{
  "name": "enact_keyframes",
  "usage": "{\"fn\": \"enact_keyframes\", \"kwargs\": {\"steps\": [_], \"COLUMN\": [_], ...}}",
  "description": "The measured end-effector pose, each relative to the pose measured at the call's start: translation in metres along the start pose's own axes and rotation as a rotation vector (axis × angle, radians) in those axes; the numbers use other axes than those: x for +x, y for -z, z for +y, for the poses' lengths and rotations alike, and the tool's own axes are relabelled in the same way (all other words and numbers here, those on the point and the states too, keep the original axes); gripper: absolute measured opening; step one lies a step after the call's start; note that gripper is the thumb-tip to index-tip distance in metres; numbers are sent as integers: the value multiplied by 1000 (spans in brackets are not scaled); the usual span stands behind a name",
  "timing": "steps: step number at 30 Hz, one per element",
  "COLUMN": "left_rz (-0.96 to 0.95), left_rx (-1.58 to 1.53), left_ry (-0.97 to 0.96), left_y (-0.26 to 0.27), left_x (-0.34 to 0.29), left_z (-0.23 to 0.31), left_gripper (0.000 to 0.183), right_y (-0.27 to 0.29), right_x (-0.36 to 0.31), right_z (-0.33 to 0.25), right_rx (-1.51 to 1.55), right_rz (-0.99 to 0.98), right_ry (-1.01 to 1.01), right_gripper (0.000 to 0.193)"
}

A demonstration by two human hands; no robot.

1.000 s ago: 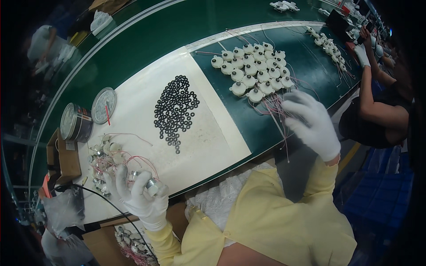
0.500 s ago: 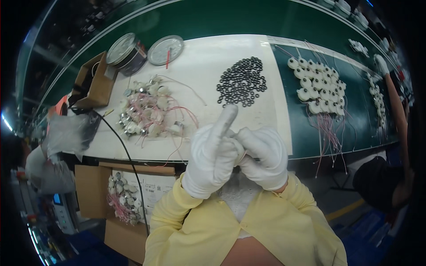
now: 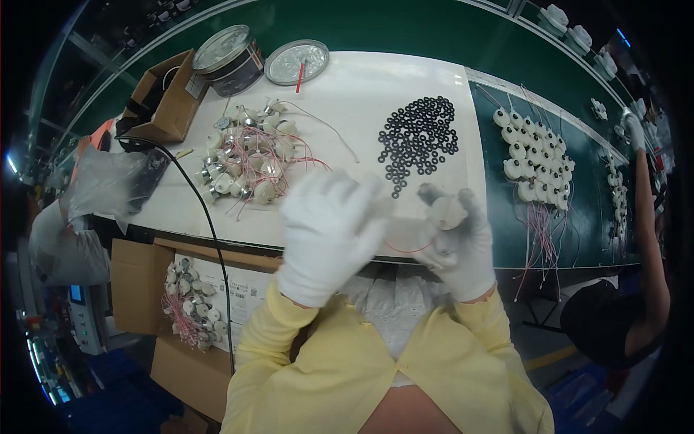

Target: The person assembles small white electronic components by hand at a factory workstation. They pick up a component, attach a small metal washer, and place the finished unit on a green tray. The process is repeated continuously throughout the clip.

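Note:
My right hand (image 3: pixel 473 249), in a white glove with greyed fingertips, grips a small motor (image 3: pixel 448 212) with a round white housing. A thin red wire trails from it toward the left. My left hand (image 3: pixel 318 242), also gloved in white, is raised over the near edge of the worktable, back of the hand up. Motion smears its fingers, so I cannot make out what they hold, if anything. Beyond it lies a tangled heap of motors (image 3: pixel 249 155) with pink and red wires. Many small black rings (image 3: pixel 416 134) are spread on the white surface beyond my right hand.
Rows of white motors with black rings (image 3: pixel 535 155) cover part of the green mat at right. A tin (image 3: pixel 230 65), its lid (image 3: pixel 296 64) and a cardboard box (image 3: pixel 170 108) stand at far left. A black cable (image 3: pixel 210 246) crosses an open carton (image 3: pixel 134 289). Co-workers' arms (image 3: pixel 647 210) flank me.
My hands were together over the table's near edge and have moved apart, left and right. The motor now shows in my right hand. The whole view has shifted slightly.

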State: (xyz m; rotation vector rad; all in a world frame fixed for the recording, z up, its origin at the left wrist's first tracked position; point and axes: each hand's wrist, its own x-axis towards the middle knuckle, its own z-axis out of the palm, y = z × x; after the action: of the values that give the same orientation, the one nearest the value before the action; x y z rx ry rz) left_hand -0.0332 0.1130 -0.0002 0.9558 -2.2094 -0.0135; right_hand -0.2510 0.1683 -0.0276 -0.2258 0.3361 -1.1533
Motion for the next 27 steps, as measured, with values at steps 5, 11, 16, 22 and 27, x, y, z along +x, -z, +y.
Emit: {"fn": "enact_keyframes", "kwargs": {"steps": [5,11,16,22,27], "left_rz": [63,50,18,62,52], "left_rx": [383,449,314,229,165], "left_ry": [169,227,261,246,134], "left_y": [15,2,-11,-18,-18], "left_x": [-23,-36,-38,-42,-44], "left_z": [-48,-35,-25,-30,-35], "left_gripper": [23,25,37,38,29], "right_y": [19,6,-19,7,10], "right_x": [-50,-97,-62,-4,5], "right_z": [-56,-112,-69,-39,-48], "right_rx": [-239,-595,-1323,-1992,-1456], "right_rz": [-72,-323,622,500,522], "right_ry": [359,413,321,306,177], "right_gripper": [60,39,27,20,21]}}
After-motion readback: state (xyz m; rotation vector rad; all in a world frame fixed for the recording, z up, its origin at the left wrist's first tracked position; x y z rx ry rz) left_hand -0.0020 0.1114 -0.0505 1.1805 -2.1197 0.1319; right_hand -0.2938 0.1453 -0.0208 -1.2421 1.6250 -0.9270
